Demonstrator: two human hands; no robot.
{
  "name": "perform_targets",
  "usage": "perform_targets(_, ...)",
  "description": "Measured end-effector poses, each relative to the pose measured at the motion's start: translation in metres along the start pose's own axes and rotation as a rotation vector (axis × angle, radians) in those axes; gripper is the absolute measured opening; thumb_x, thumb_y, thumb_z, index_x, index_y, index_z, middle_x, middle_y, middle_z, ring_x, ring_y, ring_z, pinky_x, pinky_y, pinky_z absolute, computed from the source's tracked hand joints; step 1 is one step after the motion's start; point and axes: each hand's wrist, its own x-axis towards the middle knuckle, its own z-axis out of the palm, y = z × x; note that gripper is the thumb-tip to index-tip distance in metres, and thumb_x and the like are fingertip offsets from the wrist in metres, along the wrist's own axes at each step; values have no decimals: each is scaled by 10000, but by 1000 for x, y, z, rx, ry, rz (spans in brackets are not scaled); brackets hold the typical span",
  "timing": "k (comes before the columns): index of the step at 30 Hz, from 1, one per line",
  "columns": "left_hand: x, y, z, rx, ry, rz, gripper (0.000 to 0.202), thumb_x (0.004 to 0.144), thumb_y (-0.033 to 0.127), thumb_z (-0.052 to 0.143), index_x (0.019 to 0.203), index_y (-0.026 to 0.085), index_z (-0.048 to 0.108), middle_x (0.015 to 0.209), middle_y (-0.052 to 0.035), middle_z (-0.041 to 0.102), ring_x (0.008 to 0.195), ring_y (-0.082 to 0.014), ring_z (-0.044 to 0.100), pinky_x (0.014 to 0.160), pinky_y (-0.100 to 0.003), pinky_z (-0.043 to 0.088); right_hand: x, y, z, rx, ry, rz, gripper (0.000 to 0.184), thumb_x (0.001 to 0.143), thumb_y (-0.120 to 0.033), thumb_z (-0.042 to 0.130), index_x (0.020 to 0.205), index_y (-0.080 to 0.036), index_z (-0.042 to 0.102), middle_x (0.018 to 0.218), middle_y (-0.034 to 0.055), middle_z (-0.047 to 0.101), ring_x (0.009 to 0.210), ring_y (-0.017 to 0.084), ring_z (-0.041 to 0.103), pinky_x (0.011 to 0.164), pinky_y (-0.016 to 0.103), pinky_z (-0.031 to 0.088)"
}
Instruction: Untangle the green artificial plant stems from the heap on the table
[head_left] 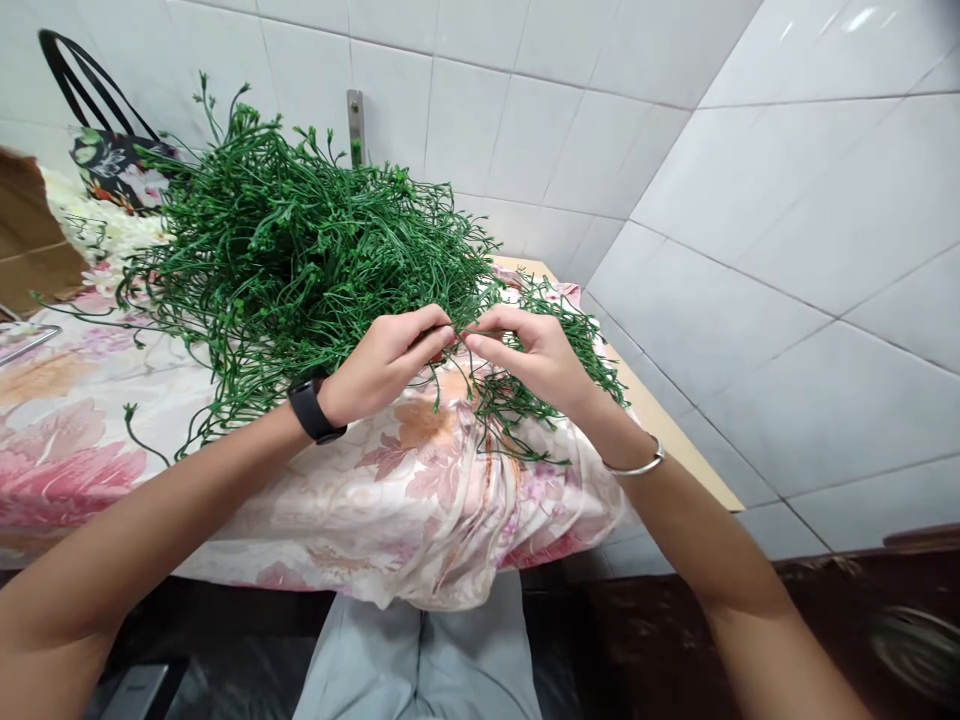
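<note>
My left hand (394, 362) and my right hand (529, 352) meet fingertip to fingertip above the table's front part. Each is closed in a pinch on a thin green artificial stem (466, 345) that shows between them. Exactly how the stem is held is partly covered by my fingers. Behind and left of my hands rises a large tangled heap of green artificial stems (300, 240) with small budded tips. Under and beside my right hand lies a smaller bunch of the same stems (514, 400).
A floral cloth (337, 520) covers the table, bunched at the front. Bare board (675, 435) shows along the right edge, near the tiled wall (787, 250). At the left are a flowered bag (124, 165), cream flowers (112, 225), a cardboard box (34, 235) and a metal rod (30, 343).
</note>
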Motion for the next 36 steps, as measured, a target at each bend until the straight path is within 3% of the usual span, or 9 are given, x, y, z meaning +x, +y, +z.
perform_targets(7,-1,-2,3,71,-39,40,225,889,268,391,733,138,487,633,21,463,579,-72,406,547,-192,311,-2,9,7,111,-45,144,234,720,-367,633,706,-134,629,677,18,603,595,96,505,568,242,399)
perform_targets(10,0,-2,4,81,-29,50,259,887,318,396,724,141,488,633,24,443,584,-73,389,543,-194,302,-3,8,9,56,-71,82,197,752,-323,602,704,-132,591,650,-2,553,606,87,480,581,229,381)
perform_targets(15,1,-3,2,102,-81,39,265,876,258,414,641,141,446,585,37,377,549,-68,327,516,-201,265,-5,2,9,-222,-157,-94,201,821,-261,495,659,-142,502,631,-15,481,609,79,423,593,222,326)
perform_targets(19,1,-4,4,192,-61,81,273,866,240,428,609,148,407,556,41,353,530,-69,318,515,-208,253,-5,0,9,-405,-191,-135,253,820,-231,454,580,-161,411,550,-39,404,541,72,352,599,231,296)
perform_targets(22,-1,-6,11,326,-14,116,270,860,214,420,604,159,352,555,40,346,517,-71,315,516,-220,242,-6,1,15,-553,-190,-172,271,809,-194,427,552,-170,347,506,-60,332,493,63,277,626,248,281)
perform_targets(28,-2,-8,20,487,149,155,299,822,176,442,586,184,258,507,57,281,453,-70,257,480,-234,216,-9,-1,26,-905,-98,-312,294,873,-244,330,606,-163,422,562,-25,373,520,94,237,628,279,261)
perform_targets(33,-3,-1,25,564,319,213,282,829,164,424,592,191,274,518,52,289,455,-78,277,470,-235,232,-11,-11,35,-1006,40,-380,311,884,-223,303,617,-160,449,561,-19,363,517,104,203,628,288,272)
perform_targets(36,-4,1,19,622,458,297,274,813,147,424,578,190,290,519,47,291,455,-79,273,463,-241,227,-9,-11,29,-1019,125,-337,282,865,-211,346,606,-164,447,550,-15,382,510,101,234,643,299,297)
